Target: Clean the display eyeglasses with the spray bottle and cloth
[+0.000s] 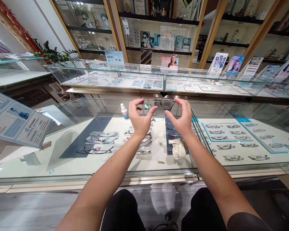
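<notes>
Eyeglasses [165, 103] are held up, clear of the glass-topped surface [144, 173], their lenses side by side and nearly level. Nearest are the person's dark-clad knees [122, 208], with both bare forearms reaching out above them. A cream cloth [179, 149] lies crumpled by the right forearm, so that arm is best kept high enough not to drag it. Rows of spectacle frames [144, 146] show below the hands; whether they lie on the glass or under it, I cannot tell.

The grip is a pinch at each end: the left hand [140, 118] is clamped on one outer corner of the eyeglasses, the right hand [183, 116] on the other. Light, equal pressure should spare the frame any twist, and thumbs kept to the rim should leave the lenses unsmudged; whether either thumb touches a lens is unclear. A white spray bottle [124, 112] stands near the left hand, so swinging outward there risks a knock. Farther back come another display case [125, 91] and wall shelves [159, 18].
</notes>
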The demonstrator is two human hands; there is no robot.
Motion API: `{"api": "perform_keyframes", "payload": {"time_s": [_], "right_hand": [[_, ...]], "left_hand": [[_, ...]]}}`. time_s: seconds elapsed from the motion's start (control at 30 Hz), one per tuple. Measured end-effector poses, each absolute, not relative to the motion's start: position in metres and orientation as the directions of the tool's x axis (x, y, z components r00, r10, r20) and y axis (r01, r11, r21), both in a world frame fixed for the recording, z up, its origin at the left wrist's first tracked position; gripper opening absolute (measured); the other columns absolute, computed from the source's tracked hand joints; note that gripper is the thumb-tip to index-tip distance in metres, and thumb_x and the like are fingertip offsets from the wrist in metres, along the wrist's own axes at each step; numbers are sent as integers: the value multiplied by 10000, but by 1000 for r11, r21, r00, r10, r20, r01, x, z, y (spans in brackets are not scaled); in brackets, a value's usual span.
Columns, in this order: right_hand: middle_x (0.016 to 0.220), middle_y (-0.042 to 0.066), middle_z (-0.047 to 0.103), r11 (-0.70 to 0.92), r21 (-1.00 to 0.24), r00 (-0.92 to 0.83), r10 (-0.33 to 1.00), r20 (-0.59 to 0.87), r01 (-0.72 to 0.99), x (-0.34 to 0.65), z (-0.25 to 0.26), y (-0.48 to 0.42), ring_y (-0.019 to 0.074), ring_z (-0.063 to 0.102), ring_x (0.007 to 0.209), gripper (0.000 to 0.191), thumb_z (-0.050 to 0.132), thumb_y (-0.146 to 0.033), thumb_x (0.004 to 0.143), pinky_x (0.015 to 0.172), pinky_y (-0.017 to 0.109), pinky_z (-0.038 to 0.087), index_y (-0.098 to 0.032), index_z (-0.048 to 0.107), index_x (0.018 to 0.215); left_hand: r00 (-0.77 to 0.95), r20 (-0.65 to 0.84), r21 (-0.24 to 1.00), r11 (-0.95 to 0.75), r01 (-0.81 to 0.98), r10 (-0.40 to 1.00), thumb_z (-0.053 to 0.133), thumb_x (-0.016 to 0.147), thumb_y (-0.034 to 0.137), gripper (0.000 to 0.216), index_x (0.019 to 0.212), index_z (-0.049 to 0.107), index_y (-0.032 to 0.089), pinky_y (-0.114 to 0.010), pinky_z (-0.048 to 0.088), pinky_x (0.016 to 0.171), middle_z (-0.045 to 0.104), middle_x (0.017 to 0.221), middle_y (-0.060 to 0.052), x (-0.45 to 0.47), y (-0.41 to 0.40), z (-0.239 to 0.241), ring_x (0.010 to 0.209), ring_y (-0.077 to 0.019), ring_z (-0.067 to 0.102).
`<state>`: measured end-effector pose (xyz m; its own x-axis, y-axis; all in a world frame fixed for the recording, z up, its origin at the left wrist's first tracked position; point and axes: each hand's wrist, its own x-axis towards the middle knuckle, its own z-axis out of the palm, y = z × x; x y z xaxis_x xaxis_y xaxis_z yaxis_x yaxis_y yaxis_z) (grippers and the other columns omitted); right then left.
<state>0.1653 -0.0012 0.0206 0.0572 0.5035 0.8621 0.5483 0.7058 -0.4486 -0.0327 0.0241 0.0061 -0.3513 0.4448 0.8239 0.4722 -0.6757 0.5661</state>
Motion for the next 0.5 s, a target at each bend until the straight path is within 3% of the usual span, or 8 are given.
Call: {"api": "perform_keyframes", "payload": {"time_s": [0.5], "right_hand": [[1282,80,728,658,-544,162,549,820,521,162,16,-2,317,677,1183,433,761,-601,989,1144,585,545,-353,681,1334]], "left_hand": [[-255,872,489,-698,524,418,770,939,723,646,1356,672,239,-413,570,891,638,1278,-124,-30,22,4,1120,-256,660]]}}
